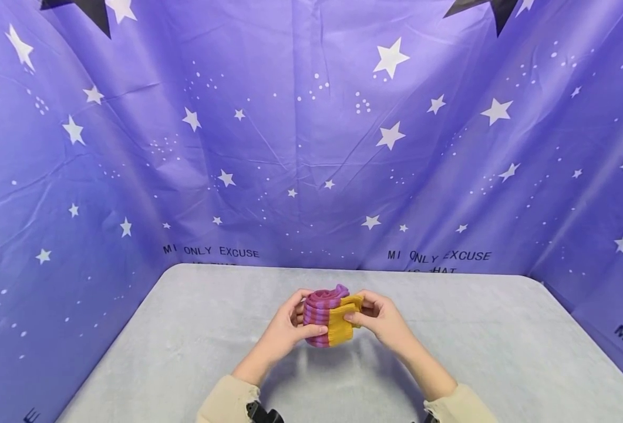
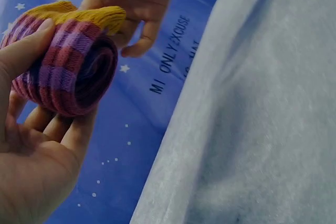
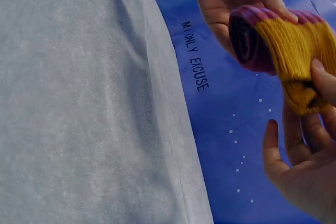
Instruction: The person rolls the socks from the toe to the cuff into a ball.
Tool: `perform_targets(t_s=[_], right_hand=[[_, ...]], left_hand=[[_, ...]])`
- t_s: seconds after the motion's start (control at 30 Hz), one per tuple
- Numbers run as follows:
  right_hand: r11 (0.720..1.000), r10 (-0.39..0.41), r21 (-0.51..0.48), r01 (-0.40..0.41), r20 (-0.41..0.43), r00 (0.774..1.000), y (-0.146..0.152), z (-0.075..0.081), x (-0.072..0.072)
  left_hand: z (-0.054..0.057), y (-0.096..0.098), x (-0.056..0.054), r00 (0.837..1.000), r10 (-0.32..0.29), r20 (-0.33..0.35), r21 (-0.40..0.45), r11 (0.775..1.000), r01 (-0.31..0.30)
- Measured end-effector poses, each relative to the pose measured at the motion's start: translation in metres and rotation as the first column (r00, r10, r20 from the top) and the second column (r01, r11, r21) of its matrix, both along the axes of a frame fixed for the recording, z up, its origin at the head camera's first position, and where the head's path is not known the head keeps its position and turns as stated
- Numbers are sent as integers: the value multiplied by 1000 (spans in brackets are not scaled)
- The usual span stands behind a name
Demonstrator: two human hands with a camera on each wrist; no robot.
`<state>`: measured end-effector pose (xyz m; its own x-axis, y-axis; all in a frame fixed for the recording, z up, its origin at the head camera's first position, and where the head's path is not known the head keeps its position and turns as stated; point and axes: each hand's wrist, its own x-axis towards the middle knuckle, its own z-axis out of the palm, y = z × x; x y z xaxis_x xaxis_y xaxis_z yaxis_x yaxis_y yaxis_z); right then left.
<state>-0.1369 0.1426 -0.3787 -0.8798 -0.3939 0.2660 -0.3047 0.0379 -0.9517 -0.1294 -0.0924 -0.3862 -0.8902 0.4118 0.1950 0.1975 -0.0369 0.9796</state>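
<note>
A rolled-up knitted sock (image 1: 315,318), striped in purple and maroon with a yellow ribbed cuff (image 1: 339,328), is held up over the table in the head view. My left hand (image 1: 282,332) grips the striped roll, thumb across its near side and fingers behind and under it. On the other side, my right hand (image 1: 388,322) pinches the yellow cuff between thumb and fingers. The left wrist view shows the spiral end of the roll (image 2: 94,74). In the right wrist view the cuff's yellow end (image 3: 302,95) hangs partly open under the right thumb.
A table (image 1: 184,341) with a pale grey cloth lies beneath both hands. Behind it and along both sides hangs a purple-blue curtain (image 1: 269,147) with white stars and black lettering. Dark wrist straps (image 1: 263,413) show at the cream sleeves (image 1: 226,399).
</note>
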Motion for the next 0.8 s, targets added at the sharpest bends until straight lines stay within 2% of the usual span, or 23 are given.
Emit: perform_targets(t_s=[0.1,0.2,0.27,0.33,0.43,0.53,0.63,0.7,0.8], right_hand=[[998,45,-53,-44,8,999,0,-3,-1],[988,99,-122,-99,-3,995,0,-7,0],[983,106,-151,-108,-21,994,-1,-9,1],[982,74,-171,-80,-43,996,-3,-9,3],[983,-8,-181,-6,-76,997,-7,-7,5],[982,-82,-174,67,-78,994,-12,-3,7],[983,-112,-154,103,-49,992,-17,-2,10],[986,-107,-136,101,-37,994,-20,-2,12],[992,-83,-100,77,-50,995,-21,-1,14]], left_hand=[[2,-2,0,999,-33,-29,-7,999,33],[4,-4,1,999,-23,-43,-31,999,22],[5,-2,1,999,19,-38,-29,999,-21],[6,1,4,996,91,-15,-6,996,-91],[9,9,8,973,231,-12,3,973,-231],[12,16,13,936,344,-80,-51,936,-348],[13,20,15,913,377,-154,-112,912,-395],[12,21,16,911,378,-168,-132,907,-401],[10,20,16,909,387,-155,-148,901,-408]])
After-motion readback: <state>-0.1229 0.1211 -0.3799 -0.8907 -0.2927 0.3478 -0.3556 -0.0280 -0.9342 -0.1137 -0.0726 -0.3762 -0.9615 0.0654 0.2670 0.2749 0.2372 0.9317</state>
